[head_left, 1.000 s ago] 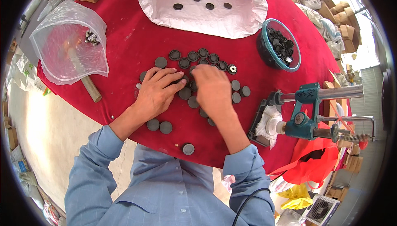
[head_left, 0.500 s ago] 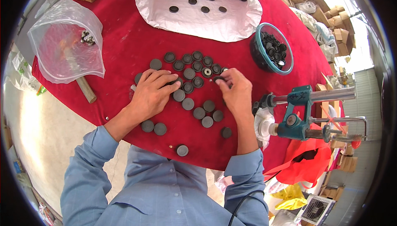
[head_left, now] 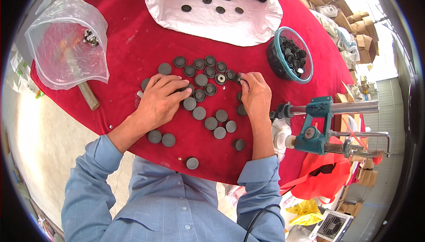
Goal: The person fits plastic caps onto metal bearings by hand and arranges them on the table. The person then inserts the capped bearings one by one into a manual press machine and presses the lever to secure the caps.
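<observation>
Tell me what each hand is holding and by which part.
The right hand pinches a small dark round cap by its rim at the fingertips. The left hand holds nothing; it lies flat over dark caps on the red cloth.

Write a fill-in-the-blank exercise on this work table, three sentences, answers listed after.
1. The dark round caps lie loose on a ____ cloth.
2. The left hand rests palm-down on the caps, while the right hand pinches one at its ____.
3. The round bowl with the teal rim, to the person's right, is filled with ____ parts.

Missing words: red; fingertips; black
</observation>
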Tool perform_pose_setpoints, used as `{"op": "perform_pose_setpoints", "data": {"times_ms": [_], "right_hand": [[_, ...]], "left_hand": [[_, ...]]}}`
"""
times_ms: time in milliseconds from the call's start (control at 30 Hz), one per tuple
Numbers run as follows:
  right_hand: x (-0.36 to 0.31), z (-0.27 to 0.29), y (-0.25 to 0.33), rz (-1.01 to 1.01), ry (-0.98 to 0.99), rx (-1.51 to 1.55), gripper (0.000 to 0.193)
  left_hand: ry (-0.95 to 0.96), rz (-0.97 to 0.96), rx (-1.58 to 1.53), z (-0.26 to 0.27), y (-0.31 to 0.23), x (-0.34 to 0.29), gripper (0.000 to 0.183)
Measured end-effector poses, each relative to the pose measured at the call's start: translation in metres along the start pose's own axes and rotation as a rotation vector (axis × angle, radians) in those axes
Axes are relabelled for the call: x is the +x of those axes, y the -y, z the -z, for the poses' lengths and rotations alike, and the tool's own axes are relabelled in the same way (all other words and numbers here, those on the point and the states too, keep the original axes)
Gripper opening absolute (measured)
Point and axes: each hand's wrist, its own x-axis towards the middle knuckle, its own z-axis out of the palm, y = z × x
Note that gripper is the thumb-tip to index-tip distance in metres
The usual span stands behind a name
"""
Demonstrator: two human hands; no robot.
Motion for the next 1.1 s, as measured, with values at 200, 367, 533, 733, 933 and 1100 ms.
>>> {"op": "perform_pose_setpoints", "data": {"times_ms": [200, 367, 533, 733, 933, 1100], "right_hand": [[-0.011, -0.002, 0.007, -0.019, 0.045, -0.040, 0.031], [-0.034, -0.008, 0.013, 0.019, -0.002, -0.214, 0.046], [-0.023, 0.002, 0.011, 0.068, 0.066, -0.317, 0.046], [-0.018, 0.012, 0.057, 0.006, 0.066, 0.175, 0.028], [-0.014, -0.006, 0.075, 0.058, 0.250, -0.017, 0.032], [-0.011, -0.001, 0.079, -0.143, 0.279, 0.255, 0.029]], "left_hand": [[0.008, 0.009, 0.005, 0.000, 0.002, 0.000, 0.040], [-0.006, 0.025, -0.001, 0.002, -0.003, 0.000, 0.042], [-0.009, -0.003, 0.014, -0.001, -0.001, -0.002, 0.040], [-0.023, -0.007, 0.004, -0.001, 0.000, -0.004, 0.041], [-0.026, 0.003, 0.001, -0.001, -0.001, -0.001, 0.040], [-0.025, 0.022, -0.029, 0.001, 0.001, -0.004, 0.044]]}}
